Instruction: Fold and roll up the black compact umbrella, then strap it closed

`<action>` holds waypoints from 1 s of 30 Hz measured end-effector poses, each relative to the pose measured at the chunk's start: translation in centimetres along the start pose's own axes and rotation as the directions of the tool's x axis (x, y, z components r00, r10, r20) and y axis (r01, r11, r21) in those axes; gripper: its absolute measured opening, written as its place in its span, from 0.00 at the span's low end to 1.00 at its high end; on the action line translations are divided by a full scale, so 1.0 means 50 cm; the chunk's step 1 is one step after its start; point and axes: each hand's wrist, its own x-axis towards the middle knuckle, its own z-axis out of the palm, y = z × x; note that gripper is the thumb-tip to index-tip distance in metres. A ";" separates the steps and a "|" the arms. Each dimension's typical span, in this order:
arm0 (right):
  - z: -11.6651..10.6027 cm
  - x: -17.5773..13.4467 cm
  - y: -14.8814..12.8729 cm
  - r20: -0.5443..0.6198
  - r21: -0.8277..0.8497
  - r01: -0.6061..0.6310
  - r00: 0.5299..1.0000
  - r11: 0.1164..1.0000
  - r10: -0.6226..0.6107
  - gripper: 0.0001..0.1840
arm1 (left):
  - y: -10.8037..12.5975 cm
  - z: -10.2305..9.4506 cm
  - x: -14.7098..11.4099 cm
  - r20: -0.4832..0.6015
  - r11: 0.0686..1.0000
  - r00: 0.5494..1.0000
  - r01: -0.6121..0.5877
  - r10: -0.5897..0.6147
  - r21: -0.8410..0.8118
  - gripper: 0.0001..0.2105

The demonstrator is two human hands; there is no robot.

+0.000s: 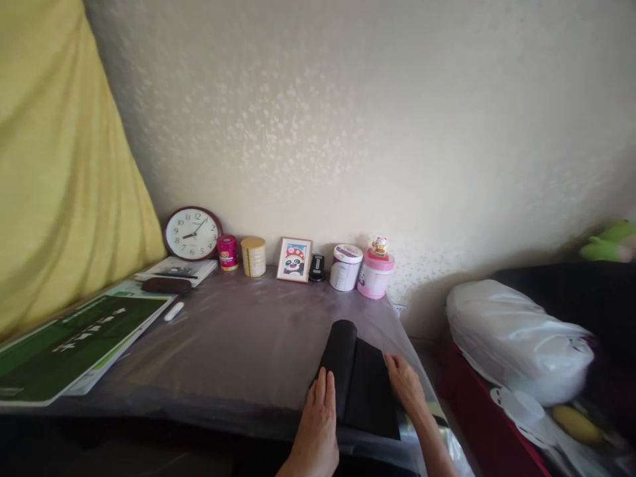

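A black sheet lies near the front right of the table, its left side curled into a loose roll. Whether it is cloth, plastic or paper I cannot tell. My left hand rests against the near left side of the roll, fingers stretched out and lying along it. At the sheet's right edge, my right hand has its fingers closed on the border near the upper corner. The near edge of the sheet reaches the table's front.
Along the wall stand a clock, a pink tin, a yellow tin, a panda picture, a stapler-like black object and two tubs. Left lie green booklets. A white bag sits right.
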 end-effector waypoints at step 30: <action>0.067 0.026 -0.217 0.054 0.378 0.035 0.997 0.925 -0.060 0.20 | 0.023 -0.021 0.000 0.050 0.988 0.998 0.018 -0.026 0.156 0.45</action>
